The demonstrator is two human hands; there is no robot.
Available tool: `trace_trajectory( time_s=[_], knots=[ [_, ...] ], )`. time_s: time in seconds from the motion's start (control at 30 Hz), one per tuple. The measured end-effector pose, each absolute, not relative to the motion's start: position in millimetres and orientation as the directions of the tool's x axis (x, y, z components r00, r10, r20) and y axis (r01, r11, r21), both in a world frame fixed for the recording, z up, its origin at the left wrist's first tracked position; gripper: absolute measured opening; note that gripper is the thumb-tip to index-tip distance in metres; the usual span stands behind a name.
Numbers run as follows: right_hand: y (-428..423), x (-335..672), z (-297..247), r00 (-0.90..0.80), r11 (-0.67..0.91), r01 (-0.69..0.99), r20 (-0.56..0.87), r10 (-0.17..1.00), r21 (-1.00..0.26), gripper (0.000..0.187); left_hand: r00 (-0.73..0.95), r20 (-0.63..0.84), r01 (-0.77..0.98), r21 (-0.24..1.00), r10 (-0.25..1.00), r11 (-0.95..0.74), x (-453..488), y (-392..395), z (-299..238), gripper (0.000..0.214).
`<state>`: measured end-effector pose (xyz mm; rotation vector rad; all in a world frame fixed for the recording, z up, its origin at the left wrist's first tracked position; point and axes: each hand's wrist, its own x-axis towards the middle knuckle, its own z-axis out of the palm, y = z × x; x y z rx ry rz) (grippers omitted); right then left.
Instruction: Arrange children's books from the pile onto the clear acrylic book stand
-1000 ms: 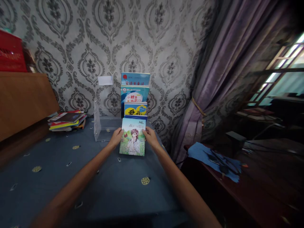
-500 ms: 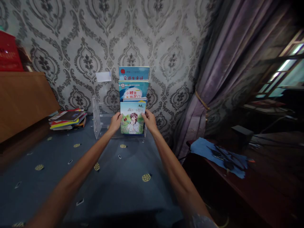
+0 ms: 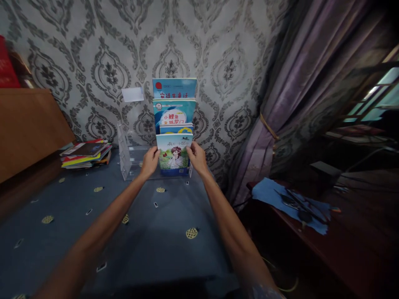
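Observation:
A book with a girl on a green cover (image 3: pixel 174 153) stands upright in the front slot of a clear acrylic tiered rack (image 3: pixel 126 153). My left hand (image 3: pixel 150 161) grips its left edge and my right hand (image 3: pixel 196 158) grips its right edge. Behind it, three more books rise in steps: a yellow and blue one (image 3: pixel 176 129) mostly hidden, a teal one with a white wave (image 3: pixel 173 114), and a blue one (image 3: pixel 174 88) at the top. The rack's left column holds no books.
A stack of colourful books (image 3: pixel 85 153) lies at the left on the dark blue cloth-covered table (image 3: pixel 156 245). A wooden board (image 3: pixel 28 128) leans at far left. Patterned wallpaper is behind, a purple curtain (image 3: pixel 299 83) at right, and a blue cloth with scissors (image 3: pixel 293 203) on a dark side table.
The girl-cover book went from lying low in front of the rack, up and forward, into the rack's front slot, now covering most of the yellow book. Both hands stayed on its edges.

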<state>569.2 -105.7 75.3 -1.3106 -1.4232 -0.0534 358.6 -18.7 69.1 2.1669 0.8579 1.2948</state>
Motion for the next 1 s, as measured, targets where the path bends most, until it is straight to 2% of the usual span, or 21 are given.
trace_trajectory(
  time_s=[0.27, 0.43, 0.67, 0.8, 1.0],
  knots=[
    [-103.4, 588.0, 71.5, 0.197, 0.203, 0.837, 0.627, 0.754, -0.508, 0.021, 0.411, 0.555, 0.326, 0.651, 0.723, -0.686, 357.2, -17.4, 53.8, 0.019],
    [-108.1, 593.7, 74.0, 0.189, 0.054, 0.908, 0.521, 0.832, -0.416, 0.015, 0.442, 0.544, 0.463, 0.543, 0.713, -0.701, 356.9, -23.3, 46.2, 0.011],
    [-123.8, 583.9, 89.3, 0.289, -0.148, 0.908, 0.329, 0.899, -0.393, 0.021, 0.430, 0.453, 0.675, 0.413, 0.781, -0.611, 362.7, -36.6, 47.6, 0.009],
    [-127.1, 579.0, 93.0, 0.313, -0.183, 0.900, 0.293, 0.903, -0.396, 0.028, 0.447, 0.372, 0.750, 0.338, 0.813, -0.568, 366.2, -44.3, 51.9, 0.014],
    [-122.7, 578.7, 92.9, 0.310, -0.185, 0.895, 0.267, 0.912, -0.405, 0.024, 0.456, 0.274, 0.793, 0.307, 0.847, -0.526, 370.0, -46.6, 56.2, 0.020]
  ],
)
